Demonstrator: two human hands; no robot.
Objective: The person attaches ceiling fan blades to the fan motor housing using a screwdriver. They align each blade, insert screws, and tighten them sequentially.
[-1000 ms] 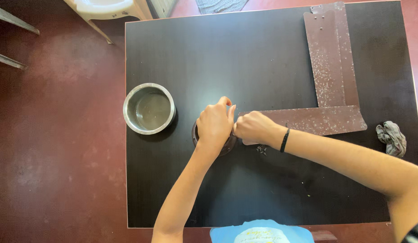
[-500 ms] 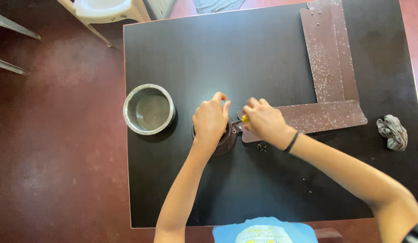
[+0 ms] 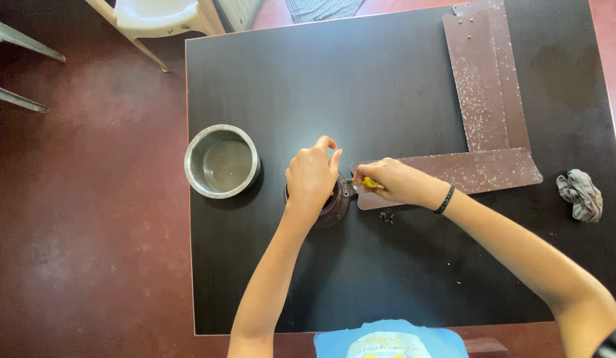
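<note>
**Two hands meet over a small round part at the table's middle**

Taking the steel bowl (image 3: 221, 161) as the landmark: nearest the camera, at the near edge of the dark table (image 3: 387, 285), a light-blue garment (image 3: 387, 343) shows, well to the right of and nearer than the bowl. From there both forearms reach away over the tabletop. The left hand (image 3: 312, 176) lies just right of the bowl, curled over a dark round part (image 3: 334, 207), gripping it from above; the part sits under the palm, only its near right rim showing. Farther right from the bowl, the right hand (image 3: 394, 183) is closed around a small yellow-handled tool (image 3: 369, 182), whose tip points towards the round part, at a small metal tab on its side. A black band (image 3: 446, 199) circles that wrist. A few tiny dark bits (image 3: 387, 215) lie just nearer than the right hand.

The bowl stands upright; I cannot tell whether anything is in it.

Beyond the right hand, far right of the bowl, lies a speckled brown L-shaped plate (image 3: 487, 113). A crumpled grey cloth (image 3: 581, 193) rests at the table's right edge. Beyond the bowl, off the table, stands a white plastic chair (image 3: 158, 14)
</note>
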